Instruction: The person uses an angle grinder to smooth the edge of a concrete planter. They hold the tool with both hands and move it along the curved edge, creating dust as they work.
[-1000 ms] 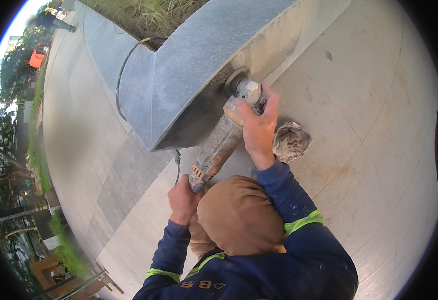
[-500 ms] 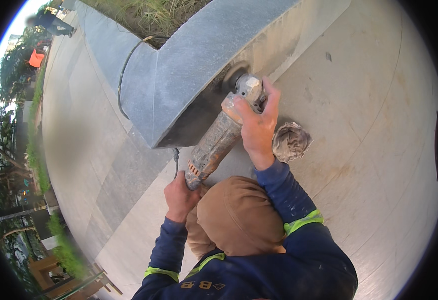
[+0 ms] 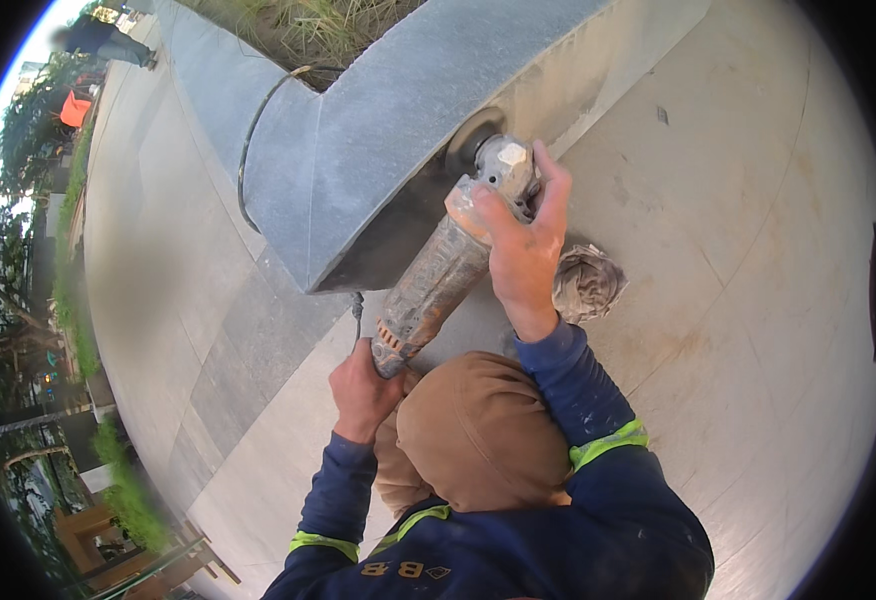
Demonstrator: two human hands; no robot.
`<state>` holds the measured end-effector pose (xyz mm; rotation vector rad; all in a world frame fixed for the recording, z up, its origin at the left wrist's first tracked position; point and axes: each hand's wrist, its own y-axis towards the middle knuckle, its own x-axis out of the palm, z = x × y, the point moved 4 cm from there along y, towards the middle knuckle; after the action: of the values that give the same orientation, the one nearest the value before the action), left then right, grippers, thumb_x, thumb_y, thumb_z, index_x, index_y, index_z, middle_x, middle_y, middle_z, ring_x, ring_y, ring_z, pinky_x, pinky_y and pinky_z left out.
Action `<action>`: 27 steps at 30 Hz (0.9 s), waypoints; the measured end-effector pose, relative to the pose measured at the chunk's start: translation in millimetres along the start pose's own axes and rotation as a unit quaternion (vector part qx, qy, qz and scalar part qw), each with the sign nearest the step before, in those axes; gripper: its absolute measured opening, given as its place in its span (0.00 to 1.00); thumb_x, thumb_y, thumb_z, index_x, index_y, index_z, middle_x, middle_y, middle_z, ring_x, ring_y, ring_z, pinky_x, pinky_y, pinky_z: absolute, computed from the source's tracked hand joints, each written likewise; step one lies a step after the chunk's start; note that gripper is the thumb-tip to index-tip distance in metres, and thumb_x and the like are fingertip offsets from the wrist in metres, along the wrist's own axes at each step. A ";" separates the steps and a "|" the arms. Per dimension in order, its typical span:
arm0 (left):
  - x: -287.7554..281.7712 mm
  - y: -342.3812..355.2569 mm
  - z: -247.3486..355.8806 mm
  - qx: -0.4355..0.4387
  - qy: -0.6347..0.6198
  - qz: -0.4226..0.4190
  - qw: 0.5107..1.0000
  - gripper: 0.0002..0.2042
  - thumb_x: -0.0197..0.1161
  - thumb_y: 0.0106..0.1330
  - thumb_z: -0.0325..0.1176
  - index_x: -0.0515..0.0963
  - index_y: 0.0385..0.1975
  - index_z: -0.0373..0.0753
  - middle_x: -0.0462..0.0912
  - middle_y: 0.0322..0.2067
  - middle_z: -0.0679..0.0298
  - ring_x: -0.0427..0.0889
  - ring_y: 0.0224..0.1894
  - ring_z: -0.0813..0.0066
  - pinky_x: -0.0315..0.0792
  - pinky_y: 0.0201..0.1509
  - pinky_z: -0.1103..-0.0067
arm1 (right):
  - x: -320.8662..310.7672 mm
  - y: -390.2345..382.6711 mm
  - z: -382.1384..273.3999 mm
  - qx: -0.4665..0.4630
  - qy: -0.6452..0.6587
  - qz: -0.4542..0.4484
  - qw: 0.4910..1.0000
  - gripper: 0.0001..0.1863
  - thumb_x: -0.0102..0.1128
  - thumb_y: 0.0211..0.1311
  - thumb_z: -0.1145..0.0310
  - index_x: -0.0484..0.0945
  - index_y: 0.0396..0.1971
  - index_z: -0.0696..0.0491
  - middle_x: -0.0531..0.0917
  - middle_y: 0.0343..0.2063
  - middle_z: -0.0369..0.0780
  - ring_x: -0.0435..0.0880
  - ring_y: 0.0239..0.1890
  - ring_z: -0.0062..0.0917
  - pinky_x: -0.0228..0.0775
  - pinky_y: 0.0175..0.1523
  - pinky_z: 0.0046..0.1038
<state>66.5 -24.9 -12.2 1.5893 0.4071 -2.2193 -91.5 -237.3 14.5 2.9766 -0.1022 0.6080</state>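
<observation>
The grinder (image 3: 433, 280) points to one o'clock, left grip (image 3: 365, 392) wrapping its tail, right grip (image 3: 526, 255), nearer the disc (image 3: 470, 140), cupping its head.

Bright daylight, blown-out sky (image 3: 6, 108) upper left, hazy smudge over paving (image 3: 143, 260)

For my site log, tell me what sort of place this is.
Probably an outdoor plaza or walkway being worked on: a grey planter with grass, pale paving beside it, and an angle grinder at the planter's side.
</observation>
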 end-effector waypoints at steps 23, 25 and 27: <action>39.7 -13.6 -16.5 -0.052 0.035 -0.124 0.990 0.22 0.76 0.45 0.45 0.71 0.29 0.37 0.80 0.22 0.52 0.81 0.29 0.49 0.72 0.31 0.60 | -40.9 -14.7 99.0 0.146 -0.064 0.041 0.986 0.38 0.68 0.56 0.68 0.60 0.63 0.66 0.71 0.55 0.50 0.69 0.58 0.32 0.60 0.65 0.31; 31.4 -12.1 -15.7 -0.023 0.041 -0.081 0.996 0.21 0.75 0.46 0.43 0.71 0.29 0.38 0.80 0.21 0.53 0.81 0.28 0.49 0.72 0.30 0.61 | -37.3 -15.4 90.0 0.114 -0.062 0.031 0.991 0.38 0.68 0.56 0.68 0.60 0.63 0.67 0.71 0.54 0.50 0.70 0.58 0.32 0.61 0.64 0.31; 17.8 -14.9 -13.3 -0.014 0.031 -0.052 0.998 0.19 0.73 0.47 0.41 0.71 0.29 0.38 0.79 0.21 0.53 0.81 0.27 0.49 0.72 0.29 0.61 | -19.7 -14.6 57.6 0.047 -0.039 0.014 0.998 0.38 0.68 0.56 0.69 0.60 0.63 0.66 0.71 0.54 0.49 0.71 0.57 0.31 0.62 0.64 0.31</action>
<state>65.7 -8.2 -33.1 1.6614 0.5468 -2.2337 -86.1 -228.5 -47.3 3.0960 -0.1261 0.5140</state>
